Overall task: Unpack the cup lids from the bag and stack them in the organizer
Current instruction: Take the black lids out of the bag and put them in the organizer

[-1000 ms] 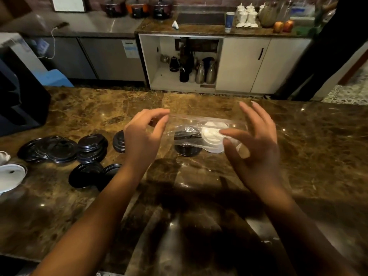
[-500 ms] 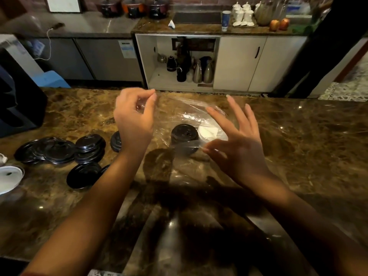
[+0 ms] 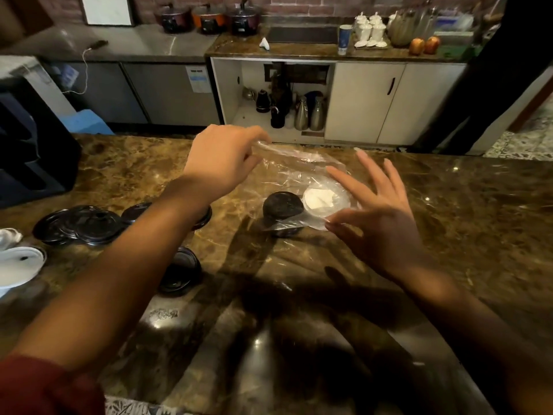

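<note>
A: What are the hands doing with the bag (image 3: 302,172)?

B: The left hand (image 3: 223,163) is pinching the bag's far edge and holding it up off the marble counter (image 3: 449,205). The right hand (image 3: 380,217) is spread with straight fingers against the plastic on the bag's right side, gripping nothing.

A: And the lids?

B: 1 black lid (image 3: 282,206) and 1 white lid (image 3: 321,199) are sitting side by side inside the bag, which is resting on the counter. More black lids (image 3: 80,224) are lying loose to the left.

A: How should this be done well?

B: I'd keep the mouth held wide, then slide the right fingers under 1 lid instead of tipping the bag.

A: Any writing?

B: A label on a far cabinet door (image 3: 198,80) is too small to read.
</note>
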### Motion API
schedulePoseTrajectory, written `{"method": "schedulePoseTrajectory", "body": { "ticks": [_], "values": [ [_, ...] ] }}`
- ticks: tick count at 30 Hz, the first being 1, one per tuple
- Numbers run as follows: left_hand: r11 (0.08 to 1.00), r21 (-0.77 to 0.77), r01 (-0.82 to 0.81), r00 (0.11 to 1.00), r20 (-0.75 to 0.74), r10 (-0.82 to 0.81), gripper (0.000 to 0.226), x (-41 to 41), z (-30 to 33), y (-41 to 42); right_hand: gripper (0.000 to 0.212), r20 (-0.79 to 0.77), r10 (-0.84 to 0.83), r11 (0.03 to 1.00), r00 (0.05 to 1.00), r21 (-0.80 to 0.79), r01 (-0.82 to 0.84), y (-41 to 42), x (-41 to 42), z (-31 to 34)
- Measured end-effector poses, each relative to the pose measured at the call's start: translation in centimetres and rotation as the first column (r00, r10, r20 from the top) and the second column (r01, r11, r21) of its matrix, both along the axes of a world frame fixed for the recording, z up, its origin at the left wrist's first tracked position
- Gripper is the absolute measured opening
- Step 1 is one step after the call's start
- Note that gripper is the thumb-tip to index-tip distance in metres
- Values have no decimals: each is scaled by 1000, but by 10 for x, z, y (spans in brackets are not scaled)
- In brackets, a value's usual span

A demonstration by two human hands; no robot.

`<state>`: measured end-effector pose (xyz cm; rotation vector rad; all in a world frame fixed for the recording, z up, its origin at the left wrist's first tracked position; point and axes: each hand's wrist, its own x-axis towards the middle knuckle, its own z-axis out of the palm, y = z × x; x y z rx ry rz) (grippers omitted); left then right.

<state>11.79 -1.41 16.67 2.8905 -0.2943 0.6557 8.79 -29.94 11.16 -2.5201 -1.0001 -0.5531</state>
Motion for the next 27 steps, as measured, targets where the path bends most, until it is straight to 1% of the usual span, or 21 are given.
{"method": "schedulePoseTrajectory", "body": {
  "ticks": [2,3,5,7,8,9,10,12,14,15,17,20,22,24,25,27],
  "values": [
    [995,-97,-15,999,30,18,36,-2,-4,0,4,58,-31,998,998,-61,35,-11,7,4],
    [991,-135,-4,1000,25,8,42,-3,-6,0,8,87,-70,992,994,-95,78,-15,13,7],
    [981,-172,86,996,1,-87,59,-7,-8,0,26,110,-167,974,980,-136,181,-20,20,12],
    [977,-88,197,980,-8,-198,73,-11,-11,1,50,83,-210,970,974,-111,218,-18,20,16],
    [969,-35,245,969,-5,-245,76,-13,-11,1,57,71,-192,977,979,-83,198,-13,17,17],
    [954,-4,298,954,2,-298,75,-15,-11,0,59,64,-157,985,986,-61,161,-7,13,16],
    [933,10,360,933,6,-360,70,-16,-10,-2,55,58,-118,991,991,-49,121,2,9,14],
    [875,17,483,875,-6,-483,53,-19,-10,-4,42,33,-73,997,997,-32,74,18,4,9],
    [831,30,556,831,-34,-555,39,-23,-12,-6,32,9,-94,996,996,-8,94,28,2,2],
    [820,40,570,821,-48,-569,37,-24,-13,-6,30,6,-124,992,992,14,124,30,3,-2],
    [827,67,558,830,-77,-553,37,-25,-14,-3,28,12,-202,977,979,74,201,30,5,-7],
    [891,86,445,892,-127,-433,31,-19,-14,1,32,18,-284,948,959,152,278,26,8,-11],
    [931,62,360,923,-171,-346,39,-17,-11,2,26,11,-303,945,953,134,299,28,8,-12],
    [947,59,317,926,-234,-295,47,-14,-10,0,19,14,-330,940,944,98,327,31,6,-12],
    [948,67,311,925,-251,-285,47,-12,-9,-2,21,21,-348,934,937,89,345,32,5,-12],
    [951,70,302,932,-230,-279,43,-9,-6,-6,29,41,-388,919,921,93,383,32,5,-9]
  ]
}}
